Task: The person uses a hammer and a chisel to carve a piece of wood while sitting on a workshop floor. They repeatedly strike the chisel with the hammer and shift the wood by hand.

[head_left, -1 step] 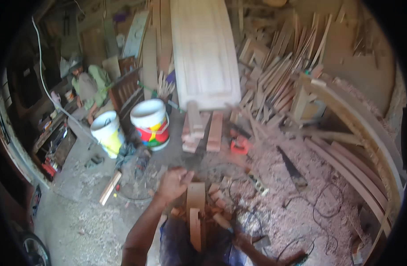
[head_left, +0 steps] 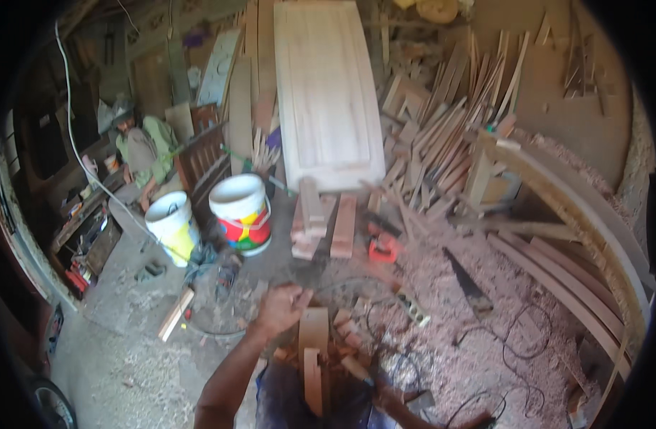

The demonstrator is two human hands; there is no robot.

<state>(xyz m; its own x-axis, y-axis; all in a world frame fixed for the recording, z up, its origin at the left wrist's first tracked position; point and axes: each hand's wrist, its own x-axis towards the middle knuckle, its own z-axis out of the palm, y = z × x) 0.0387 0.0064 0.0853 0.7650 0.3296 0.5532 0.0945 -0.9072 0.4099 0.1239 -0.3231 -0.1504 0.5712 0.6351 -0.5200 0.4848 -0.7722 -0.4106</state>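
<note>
My left hand [head_left: 279, 309] is raised just left of the upper end of a pale wooden block [head_left: 314, 327]. Its fingers are curled together; whether a small piece sits in them is too blurred to tell. Between my legs, a narrower wooden piece [head_left: 313, 382] lies along the block at its near end. Low on the right, my right hand [head_left: 389, 395] is closed on a tool with a thick wooden end [head_left: 355, 367] that points up and left toward the block. The rest of that tool is hard to make out. Wood chips [head_left: 347, 330] lie around the block.
Ahead are two paint buckets [head_left: 239, 214], stacked boards [head_left: 344, 225], a red-handled tool [head_left: 382, 247] and a large wooden panel [head_left: 329, 107]. Right lie a handsaw [head_left: 467, 280], a power strip [head_left: 414, 309], cables and shavings. A person [head_left: 146, 146] sits at the far left.
The view has tilted slightly upward, so most things sit a little lower in it. Both hands keep nearly the same place beside the block.
</note>
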